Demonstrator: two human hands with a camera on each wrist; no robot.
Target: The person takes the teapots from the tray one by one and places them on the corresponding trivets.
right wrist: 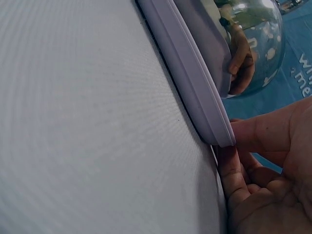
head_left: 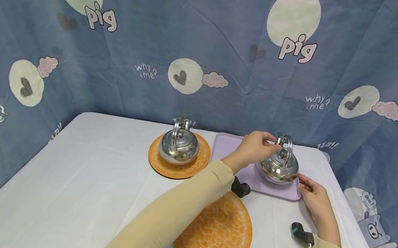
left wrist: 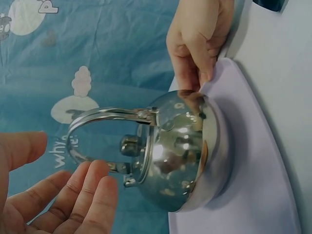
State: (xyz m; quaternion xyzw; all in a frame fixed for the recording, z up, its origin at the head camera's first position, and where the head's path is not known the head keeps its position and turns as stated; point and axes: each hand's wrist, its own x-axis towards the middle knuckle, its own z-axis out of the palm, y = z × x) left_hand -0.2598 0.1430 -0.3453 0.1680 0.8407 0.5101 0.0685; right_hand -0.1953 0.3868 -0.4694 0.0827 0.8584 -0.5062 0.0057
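Observation:
A shiny steel kettle (head_left: 279,168) with a raised arched handle stands on a lilac tray (head_left: 252,180) at the right of the table. Beside the handle is my left hand (head_left: 259,146), its fingers extended and thumb apart; the left wrist view shows nothing gripped in that hand (left wrist: 63,195). My right hand (head_left: 318,202) pinches the tray's right rim. In the right wrist view one digit of this hand (right wrist: 278,161) lies against the rim (right wrist: 214,117) and other fingers sit under it. The kettle's side (right wrist: 263,44) mirrors a hand.
A second steel kettle (head_left: 179,146) stands on a round orange mat (head_left: 155,156) to the left of the tray. Nearer the front lies another round orange mat (head_left: 220,235), partly covered by the left sleeve (head_left: 172,212). Behind the white table (head_left: 82,180) hangs a blue patterned cloth (head_left: 130,102).

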